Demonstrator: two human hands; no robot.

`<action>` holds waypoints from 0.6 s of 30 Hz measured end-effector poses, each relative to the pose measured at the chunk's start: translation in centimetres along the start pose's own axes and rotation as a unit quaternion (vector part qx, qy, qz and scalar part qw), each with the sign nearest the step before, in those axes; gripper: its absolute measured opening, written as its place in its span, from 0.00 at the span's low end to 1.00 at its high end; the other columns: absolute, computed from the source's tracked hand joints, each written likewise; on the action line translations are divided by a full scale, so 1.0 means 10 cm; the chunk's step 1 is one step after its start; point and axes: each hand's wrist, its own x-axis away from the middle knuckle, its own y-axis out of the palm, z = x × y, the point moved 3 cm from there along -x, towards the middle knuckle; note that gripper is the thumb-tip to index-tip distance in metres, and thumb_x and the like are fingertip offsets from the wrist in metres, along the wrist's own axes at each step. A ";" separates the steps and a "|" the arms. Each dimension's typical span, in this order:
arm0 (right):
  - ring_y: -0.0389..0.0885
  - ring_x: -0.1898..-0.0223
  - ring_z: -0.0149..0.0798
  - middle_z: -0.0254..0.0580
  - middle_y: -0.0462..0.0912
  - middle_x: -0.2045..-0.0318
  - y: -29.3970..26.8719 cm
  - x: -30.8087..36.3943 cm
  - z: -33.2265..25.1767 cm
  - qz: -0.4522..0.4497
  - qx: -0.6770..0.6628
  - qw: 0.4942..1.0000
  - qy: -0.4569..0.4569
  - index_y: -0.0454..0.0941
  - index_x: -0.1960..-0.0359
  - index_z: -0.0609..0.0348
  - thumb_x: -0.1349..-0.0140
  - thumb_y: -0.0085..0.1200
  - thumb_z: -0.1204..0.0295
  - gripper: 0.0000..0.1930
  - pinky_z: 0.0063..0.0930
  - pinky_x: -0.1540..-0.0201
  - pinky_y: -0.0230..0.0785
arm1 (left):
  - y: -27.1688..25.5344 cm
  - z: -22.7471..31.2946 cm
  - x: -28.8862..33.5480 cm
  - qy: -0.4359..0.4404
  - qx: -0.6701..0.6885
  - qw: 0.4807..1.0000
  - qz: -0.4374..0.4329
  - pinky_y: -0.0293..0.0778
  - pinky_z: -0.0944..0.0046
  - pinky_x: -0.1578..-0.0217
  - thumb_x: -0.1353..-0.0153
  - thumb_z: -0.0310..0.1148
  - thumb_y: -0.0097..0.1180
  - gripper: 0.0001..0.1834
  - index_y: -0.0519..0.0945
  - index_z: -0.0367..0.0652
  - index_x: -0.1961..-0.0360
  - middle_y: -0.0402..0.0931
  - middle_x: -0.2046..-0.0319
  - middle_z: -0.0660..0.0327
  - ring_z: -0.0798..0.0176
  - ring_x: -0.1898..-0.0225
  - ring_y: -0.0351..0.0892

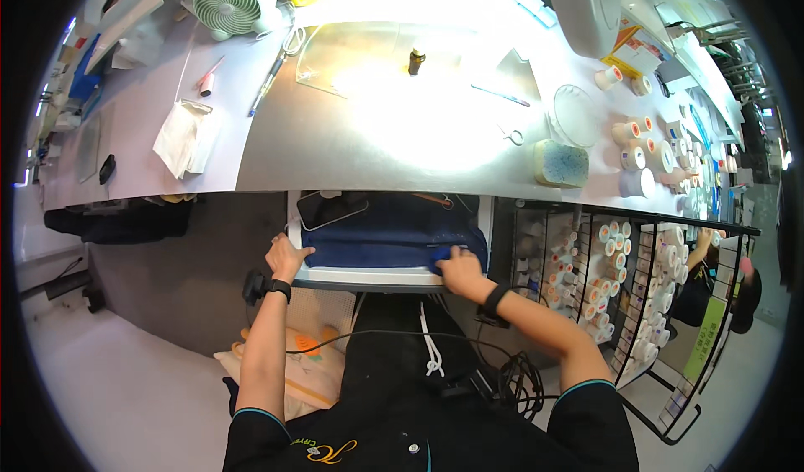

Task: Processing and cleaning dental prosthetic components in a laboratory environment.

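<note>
An open white drawer (377, 277) sticks out below the tabletop, right in front of my body. Dark navy cloth (368, 255) lines it, and a thin wire loop (337, 218) lies on the cloth toward the back. My left hand (287, 257) grips the drawer's left front corner, thumb over the rim. At the right front of the drawer, my right hand (464, 272) is closed on a small bright blue object (439, 258), held against the cloth; its kind is partly hidden by my fingers.
On the metal-topped table (318, 154) stand a small dark bottle (416, 61), a sponge (561, 164), scissors (512, 135) and a clear round dish (573, 115). A fan (226, 5) sits far left. A wire rack (641, 296) with several white jars is at right. Cables (523, 384) hang by my lap.
</note>
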 end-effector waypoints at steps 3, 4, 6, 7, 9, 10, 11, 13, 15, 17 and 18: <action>0.72 0.67 0.47 0.50 0.70 0.68 -0.24 0.43 0.38 0.076 0.027 0.996 0.043 0.79 0.67 0.53 0.55 0.51 0.70 0.11 0.35 0.67 0.67 | -0.04 0.02 -0.01 0.004 0.006 1.000 0.008 0.74 0.58 0.66 0.71 0.49 0.70 0.35 0.74 0.30 0.67 0.75 0.68 0.45 0.49 0.66 0.77; 0.72 0.67 0.47 0.49 0.70 0.68 -0.23 0.51 0.37 0.039 0.062 0.992 0.102 0.78 0.68 0.56 0.55 0.50 0.70 0.11 0.36 0.68 0.67 | -0.04 0.03 -0.03 0.005 -0.002 1.000 0.004 0.74 0.58 0.66 0.71 0.49 0.70 0.35 0.74 0.30 0.67 0.75 0.68 0.45 0.49 0.65 0.77; 0.72 0.66 0.47 0.49 0.70 0.68 -0.33 0.63 0.28 -0.065 0.165 0.963 0.203 0.78 0.72 0.62 0.55 0.49 0.70 0.10 0.36 0.69 0.67 | -0.06 0.01 -0.03 0.023 -0.029 0.999 0.001 0.74 0.59 0.69 0.70 0.46 0.70 0.33 0.74 0.31 0.68 0.75 0.68 0.46 0.49 0.68 0.78; 0.72 0.66 0.47 0.49 0.70 0.68 -0.46 0.66 0.21 -0.062 0.166 0.964 0.201 0.78 0.72 0.62 0.55 0.49 0.70 0.10 0.36 0.69 0.67 | -0.06 -0.01 -0.01 0.021 -0.029 0.999 0.004 0.74 0.59 0.69 0.70 0.46 0.70 0.33 0.74 0.31 0.68 0.75 0.68 0.46 0.49 0.68 0.78; 0.71 0.67 0.44 0.47 0.70 0.69 -0.72 0.68 0.03 -0.001 0.054 0.988 0.142 0.78 0.67 0.61 0.53 0.48 0.71 0.12 0.35 0.72 0.66 | -0.07 0.01 0.09 0.073 -0.097 0.991 0.059 0.74 0.59 0.72 0.68 0.45 0.69 0.31 0.72 0.34 0.68 0.75 0.69 0.48 0.51 0.71 0.78; 0.71 0.66 0.46 0.48 0.69 0.67 -0.81 0.65 -0.06 0.065 0.002 0.991 0.119 0.74 0.60 0.61 0.54 0.48 0.73 0.16 0.35 0.70 0.67 | -0.16 0.30 0.20 0.087 -0.101 0.987 0.085 0.73 0.60 0.75 0.65 0.45 0.67 0.29 0.70 0.34 0.67 0.74 0.71 0.49 0.52 0.74 0.78; 0.71 0.65 0.48 0.50 0.68 0.65 -0.89 0.57 -0.19 0.133 -0.051 0.986 0.092 0.70 0.54 0.60 0.55 0.49 0.75 0.22 0.35 0.69 0.68 | -0.26 0.61 0.34 0.091 -0.086 0.986 0.106 0.73 0.60 0.75 0.61 0.44 0.65 0.27 0.70 0.36 0.66 0.75 0.71 0.51 0.53 0.73 0.77; 0.70 0.67 0.48 0.52 0.67 0.65 -0.95 0.27 -0.39 0.234 -0.062 0.970 0.020 0.63 0.47 0.58 0.56 0.47 0.79 0.28 0.34 0.68 0.68 | -0.23 1.15 0.59 0.202 0.017 0.970 0.132 0.72 0.59 0.75 0.53 0.39 0.58 0.17 0.73 0.44 0.64 0.75 0.72 0.55 0.56 0.71 0.77; 0.70 0.68 0.48 0.53 0.66 0.66 -0.80 -0.11 -0.46 0.287 -0.071 0.955 0.010 0.63 0.47 0.58 0.56 0.46 0.81 0.28 0.35 0.69 0.68 | -0.03 1.55 0.65 0.304 0.064 0.937 0.157 0.72 0.60 0.80 0.50 0.30 0.48 0.11 0.74 0.44 0.63 0.74 0.81 0.59 0.56 0.78 0.77; 0.70 0.69 0.50 0.57 0.66 0.63 -0.62 -0.35 -0.31 0.263 -0.078 0.959 0.070 0.62 0.46 0.57 0.54 0.45 0.79 0.27 0.36 0.69 0.69 | 0.18 1.77 0.50 0.258 0.003 0.966 0.020 0.73 0.57 0.78 0.49 0.26 0.43 0.16 0.74 0.40 0.58 0.76 0.80 0.51 0.53 0.77 0.78; 0.71 0.68 0.51 0.58 0.66 0.63 -0.52 -0.40 -0.23 0.252 -0.084 0.959 0.099 0.62 0.46 0.57 0.53 0.44 0.79 0.27 0.36 0.69 0.70 | 0.30 1.78 0.41 0.245 0.003 0.970 0.009 0.73 0.57 0.77 0.48 0.27 0.42 0.13 0.76 0.38 0.62 0.76 0.79 0.51 0.53 0.76 0.79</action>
